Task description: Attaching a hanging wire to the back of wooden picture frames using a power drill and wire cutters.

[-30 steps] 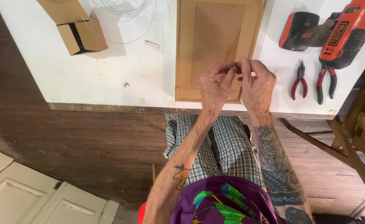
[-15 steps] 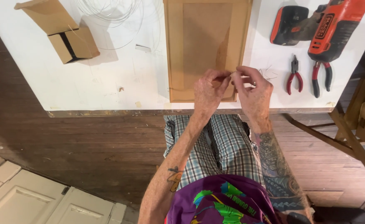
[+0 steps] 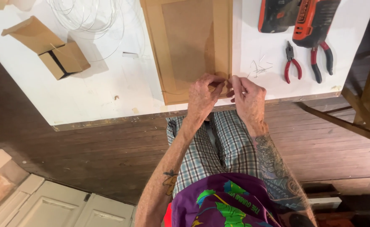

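Lying lengthwise away: brown frame [image 3: 188, 46]

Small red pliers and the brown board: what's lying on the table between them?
Head view: a little scatter of short wire offcuts lies on the white table between the small red pliers and the brown board.

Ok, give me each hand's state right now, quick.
Left hand: fingers pinched at the brown frame's lower right corner; what they grip cannot be told.
Right hand: pinched likewise, contents cannot be told.
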